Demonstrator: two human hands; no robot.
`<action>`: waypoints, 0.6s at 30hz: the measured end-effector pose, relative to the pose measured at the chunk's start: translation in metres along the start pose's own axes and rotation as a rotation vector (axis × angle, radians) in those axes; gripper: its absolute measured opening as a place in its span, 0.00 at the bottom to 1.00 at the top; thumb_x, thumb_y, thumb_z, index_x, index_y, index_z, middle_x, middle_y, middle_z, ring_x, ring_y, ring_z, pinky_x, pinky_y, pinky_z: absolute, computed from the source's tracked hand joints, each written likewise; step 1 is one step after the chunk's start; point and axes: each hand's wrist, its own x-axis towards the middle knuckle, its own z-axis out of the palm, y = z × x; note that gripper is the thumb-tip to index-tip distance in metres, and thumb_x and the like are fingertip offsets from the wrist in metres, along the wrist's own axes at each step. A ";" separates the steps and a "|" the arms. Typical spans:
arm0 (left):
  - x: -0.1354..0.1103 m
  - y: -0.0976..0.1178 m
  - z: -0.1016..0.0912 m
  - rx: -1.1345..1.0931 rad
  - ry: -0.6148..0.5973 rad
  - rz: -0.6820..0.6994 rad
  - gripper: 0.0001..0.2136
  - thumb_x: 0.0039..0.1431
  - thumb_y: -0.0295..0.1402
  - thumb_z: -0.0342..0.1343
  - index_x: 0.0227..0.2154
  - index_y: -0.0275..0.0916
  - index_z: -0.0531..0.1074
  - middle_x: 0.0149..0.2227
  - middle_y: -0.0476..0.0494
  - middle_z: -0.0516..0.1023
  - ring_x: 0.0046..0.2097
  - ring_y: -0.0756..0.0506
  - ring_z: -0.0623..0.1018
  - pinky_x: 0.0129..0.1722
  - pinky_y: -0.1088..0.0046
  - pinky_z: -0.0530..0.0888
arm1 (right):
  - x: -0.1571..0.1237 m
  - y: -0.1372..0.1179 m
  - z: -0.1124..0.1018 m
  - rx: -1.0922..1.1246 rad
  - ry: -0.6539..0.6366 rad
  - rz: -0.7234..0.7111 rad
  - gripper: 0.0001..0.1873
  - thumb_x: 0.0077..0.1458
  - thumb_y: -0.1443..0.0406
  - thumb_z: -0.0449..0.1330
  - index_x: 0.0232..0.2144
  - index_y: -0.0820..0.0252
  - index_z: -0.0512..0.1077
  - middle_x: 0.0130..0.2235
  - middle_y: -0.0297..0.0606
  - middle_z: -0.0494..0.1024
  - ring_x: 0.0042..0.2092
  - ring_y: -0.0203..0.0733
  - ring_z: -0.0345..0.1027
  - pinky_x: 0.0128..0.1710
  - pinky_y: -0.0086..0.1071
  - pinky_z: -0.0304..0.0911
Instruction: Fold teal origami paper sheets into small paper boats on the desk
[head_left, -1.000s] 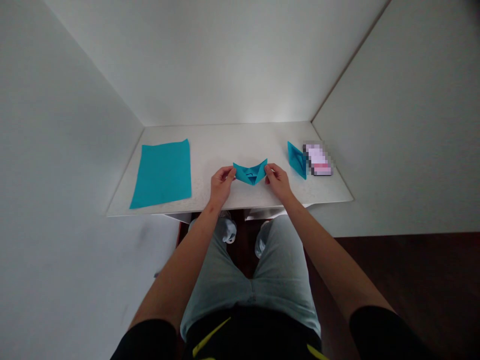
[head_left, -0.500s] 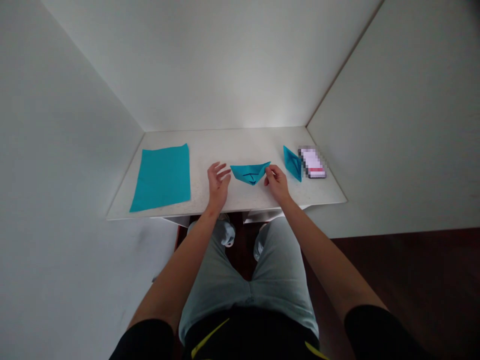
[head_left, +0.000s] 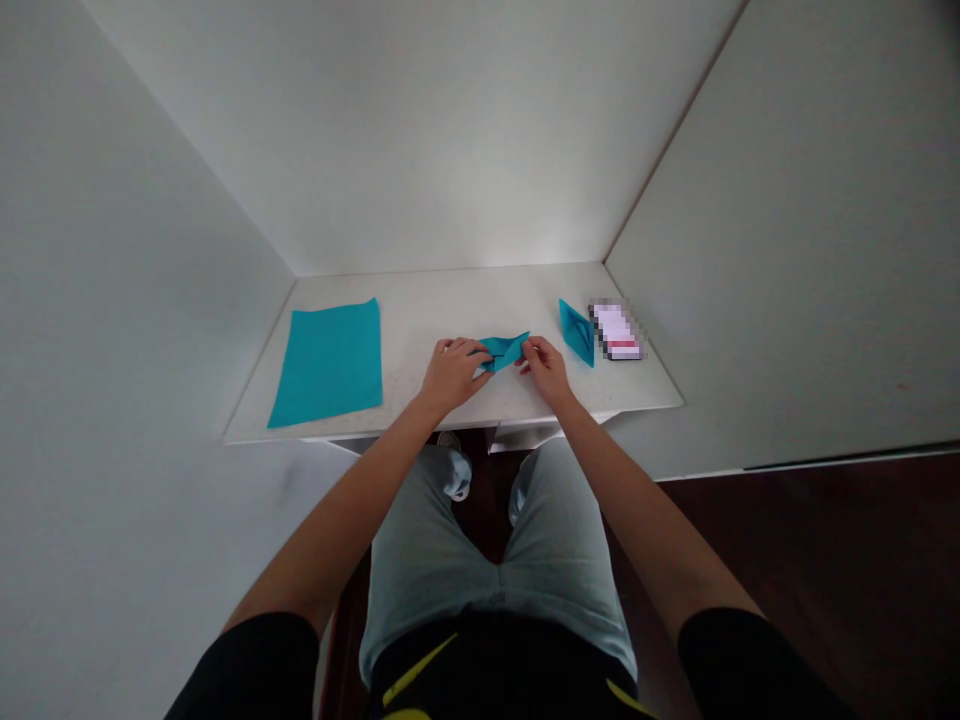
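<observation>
Between my hands is a folded blue paper boat [head_left: 507, 350], held just over the white table. My left hand [head_left: 454, 373] grips its left end, the fingers over the paper and the thumb below, covering that part. The boat's pointed right end is pinched between thumb and fingers of my right hand [head_left: 545, 369]. A second blue paper boat [head_left: 577, 333] rests on the table to the right of my right hand, touched by neither hand.
A flat blue sheet of paper [head_left: 330, 362] lies at the left of the white table [head_left: 420, 300]. At the right is a phone [head_left: 618, 330] with a lit, blurred screen. Walls [head_left: 450, 130] enclose the table at the back and both sides.
My left hand has moved right and closed on the boat's left end; before, it was open beside it. The boat looks narrower and twisted now. My right hand keeps its pinch.
</observation>
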 end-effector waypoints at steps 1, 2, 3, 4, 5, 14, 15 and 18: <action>0.000 -0.002 0.002 -0.009 0.019 -0.017 0.08 0.68 0.36 0.63 0.46 0.46 0.84 0.61 0.38 0.80 0.63 0.34 0.76 0.63 0.49 0.70 | 0.000 0.000 0.001 0.012 -0.007 -0.003 0.31 0.59 0.33 0.63 0.41 0.52 0.77 0.33 0.34 0.79 0.34 0.42 0.76 0.28 0.32 0.72; 0.000 -0.004 0.004 -0.017 0.038 -0.031 0.07 0.67 0.35 0.64 0.45 0.46 0.85 0.65 0.37 0.76 0.66 0.33 0.73 0.63 0.49 0.71 | 0.001 0.000 0.001 0.022 -0.015 -0.003 0.31 0.58 0.33 0.63 0.41 0.52 0.76 0.33 0.35 0.80 0.35 0.42 0.76 0.28 0.32 0.73; 0.000 -0.005 0.005 -0.026 0.050 -0.044 0.07 0.65 0.35 0.65 0.44 0.45 0.85 0.68 0.37 0.73 0.68 0.32 0.72 0.63 0.49 0.72 | 0.001 0.000 0.002 0.031 -0.020 -0.002 0.31 0.58 0.33 0.64 0.40 0.52 0.76 0.34 0.35 0.80 0.36 0.43 0.77 0.28 0.33 0.74; 0.001 -0.007 0.006 -0.039 0.051 -0.055 0.07 0.63 0.35 0.66 0.44 0.45 0.84 0.70 0.37 0.71 0.68 0.31 0.72 0.63 0.49 0.72 | 0.002 0.000 0.002 0.041 -0.022 0.003 0.31 0.57 0.33 0.64 0.40 0.52 0.76 0.35 0.35 0.80 0.36 0.43 0.77 0.29 0.33 0.75; 0.003 -0.009 0.007 -0.058 0.042 -0.062 0.08 0.62 0.34 0.67 0.44 0.45 0.84 0.70 0.37 0.71 0.66 0.31 0.73 0.63 0.48 0.72 | 0.002 0.000 0.003 0.051 -0.022 0.011 0.31 0.57 0.33 0.64 0.40 0.51 0.75 0.35 0.35 0.80 0.37 0.44 0.77 0.29 0.34 0.76; 0.010 -0.028 0.017 -0.365 0.011 -0.159 0.09 0.61 0.37 0.68 0.41 0.45 0.76 0.40 0.43 0.83 0.40 0.39 0.83 0.43 0.63 0.79 | 0.003 -0.001 0.007 0.102 0.036 0.054 0.35 0.54 0.30 0.63 0.41 0.51 0.71 0.34 0.32 0.79 0.35 0.41 0.77 0.29 0.32 0.74; 0.009 -0.029 0.018 -0.413 0.020 -0.181 0.11 0.60 0.37 0.69 0.42 0.45 0.75 0.40 0.43 0.83 0.40 0.39 0.83 0.42 0.63 0.79 | 0.002 -0.002 0.008 0.105 0.008 0.061 0.35 0.52 0.30 0.65 0.42 0.51 0.72 0.33 0.32 0.80 0.34 0.41 0.76 0.29 0.32 0.74; 0.006 -0.029 0.018 -0.524 0.050 -0.187 0.18 0.57 0.36 0.71 0.48 0.46 0.72 0.45 0.42 0.84 0.43 0.39 0.84 0.43 0.63 0.79 | 0.000 -0.004 0.013 0.107 -0.078 0.074 0.38 0.41 0.35 0.76 0.42 0.53 0.76 0.35 0.35 0.84 0.35 0.42 0.78 0.34 0.35 0.76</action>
